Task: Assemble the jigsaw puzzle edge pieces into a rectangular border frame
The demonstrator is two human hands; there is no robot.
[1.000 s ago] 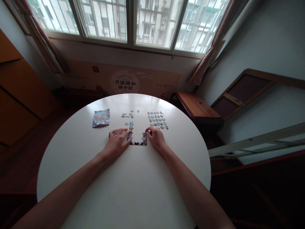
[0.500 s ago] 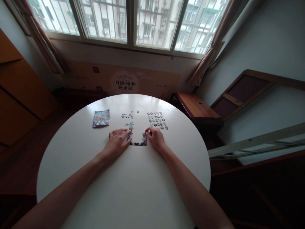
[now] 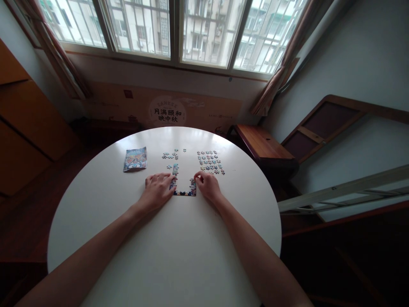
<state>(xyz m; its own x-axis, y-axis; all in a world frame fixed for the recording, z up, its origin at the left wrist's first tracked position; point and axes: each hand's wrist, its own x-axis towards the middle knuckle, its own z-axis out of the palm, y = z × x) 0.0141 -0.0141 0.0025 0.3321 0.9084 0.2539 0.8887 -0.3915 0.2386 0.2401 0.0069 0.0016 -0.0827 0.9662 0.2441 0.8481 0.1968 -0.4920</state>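
Observation:
A partly joined jigsaw puzzle lies on the white round table, its pieces forming a U-shaped border. My left hand rests with its fingers spread over the left side of that border. At the top of the right side, my right hand has thumb and forefinger pinched together; a puzzle piece there is mostly hidden by the fingertips. Loose puzzle pieces lie in rows beyond my right hand. A smaller group of loose pieces is scattered past the left side of the border.
A colourful printed picture sheet lies on the table's left part. Behind the table's right edge stands a wooden stool or bench. Barred windows and a wall with a printed board are at the back.
Both hands keep almost the same places on the puzzle border. The whole view has shifted very slightly; no piece has visibly moved.

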